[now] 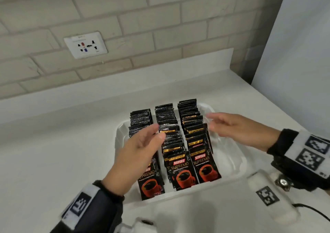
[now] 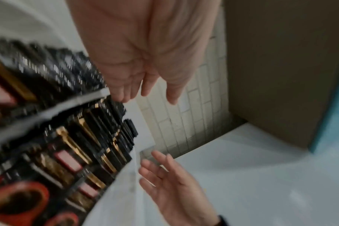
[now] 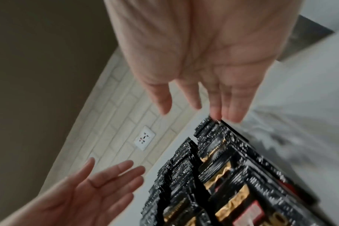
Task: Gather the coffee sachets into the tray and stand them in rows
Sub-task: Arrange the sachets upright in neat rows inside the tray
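Left hand [image 1: 137, 154] fingers straight and relaxed, palm turned toward the rows, holding nothing; it hangs over the left row, whether it brushes the tops I cannot tell. Right hand [image 1: 237, 127] likewise empty, fingers loosely extended, palm facing left, just beside the right row; in the right wrist view its fingertips [image 3: 232, 113] sit right at the far corner of that row. The two palms face each other with the sachets between.

Coffee sachets [image 1: 178, 143] all in the white tray [image 1: 235, 161], three rows running near to far, standing and leaning back a little, labels toward the near side. Right part of the tray bare. No loose sachets seen on the white counter [image 1: 53, 152]. Wall socket [image 1: 85, 44] on the tiled wall beyond.

Judgement: gathering looks done, step in hand is squaring up the rows. To do it well: bring flat palms in on the outer rows together, light even pressure, so tops line up without buckling the thin packs. Left row's near end looks lower and out of line, so nudge it back. Don't press from one side only; the rows may domino toward the bare right part.
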